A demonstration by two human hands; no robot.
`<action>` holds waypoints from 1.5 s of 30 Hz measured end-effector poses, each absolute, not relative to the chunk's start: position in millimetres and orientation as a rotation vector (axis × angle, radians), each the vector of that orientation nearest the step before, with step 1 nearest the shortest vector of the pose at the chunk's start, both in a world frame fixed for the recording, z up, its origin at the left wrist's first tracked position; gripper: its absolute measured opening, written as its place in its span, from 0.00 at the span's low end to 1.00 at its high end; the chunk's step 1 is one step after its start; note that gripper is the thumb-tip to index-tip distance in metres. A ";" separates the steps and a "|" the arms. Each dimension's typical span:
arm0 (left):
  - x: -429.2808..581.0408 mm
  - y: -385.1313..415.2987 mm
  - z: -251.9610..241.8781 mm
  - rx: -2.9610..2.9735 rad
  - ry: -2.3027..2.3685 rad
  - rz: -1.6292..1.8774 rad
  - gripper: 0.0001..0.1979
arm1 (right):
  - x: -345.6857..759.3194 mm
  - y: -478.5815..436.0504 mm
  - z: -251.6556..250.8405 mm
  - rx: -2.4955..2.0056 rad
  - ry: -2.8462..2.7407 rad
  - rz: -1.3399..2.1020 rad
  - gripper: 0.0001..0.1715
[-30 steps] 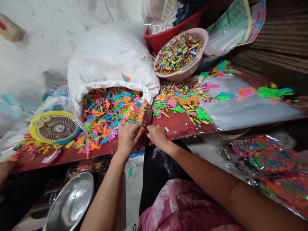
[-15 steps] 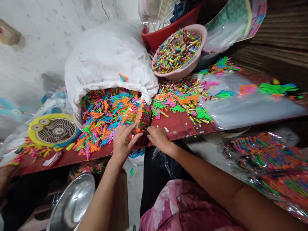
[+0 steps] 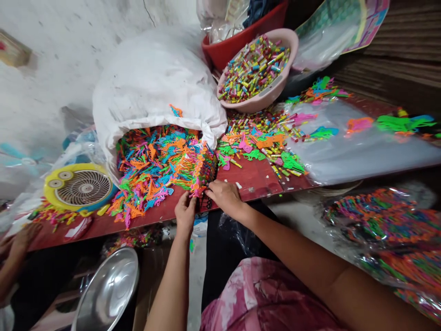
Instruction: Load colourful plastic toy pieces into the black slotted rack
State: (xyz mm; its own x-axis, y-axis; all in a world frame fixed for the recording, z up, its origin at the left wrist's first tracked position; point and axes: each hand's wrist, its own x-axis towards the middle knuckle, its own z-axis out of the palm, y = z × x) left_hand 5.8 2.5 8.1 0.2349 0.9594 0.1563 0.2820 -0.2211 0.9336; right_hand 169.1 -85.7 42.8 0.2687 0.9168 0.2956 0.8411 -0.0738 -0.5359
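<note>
A stack of neon plastic pieces (image 3: 201,168) stands in a dark ridged holder at the front of the red table (image 3: 255,179). My left hand (image 3: 185,214) pinches pieces at the stack's lower end. My right hand (image 3: 225,197) lies against the same end, its fingertips on the stack and partly hiding the holder. Just left of the stack, a heap of loose neon pieces (image 3: 148,170) spills from a white sack (image 3: 151,78). To the right, more neon pieces lie mixed with small striped tubes (image 3: 258,138).
A pink basin of small tubes (image 3: 257,69) stands before a red basin (image 3: 227,50). A clear plastic sheet (image 3: 358,147) lies right. Below are a steel bowl (image 3: 108,294) and a bag of neon pieces (image 3: 382,230). A small fan (image 3: 80,187) and another person's hand (image 3: 20,241) are left.
My left hand has moved down and closed from a spread hold into a pinch at the stack's lower end. Another person's hand has come further into view at lower left.
</note>
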 end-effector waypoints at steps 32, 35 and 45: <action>121.8 -70.7 17.9 1.958 0.979 0.780 0.22 | 342.4 -168.9 54.3 -2.661 -1.326 -0.120 0.11; 119.7 -75.5 20.8 1.870 0.989 0.862 0.19 | 344.3 -170.8 62.5 -2.594 -1.351 -0.132 0.10; 130.0 -108.0 64.2 1.297 0.647 0.438 0.23 | 287.5 -189.8 51.0 -1.811 -1.774 -0.315 0.15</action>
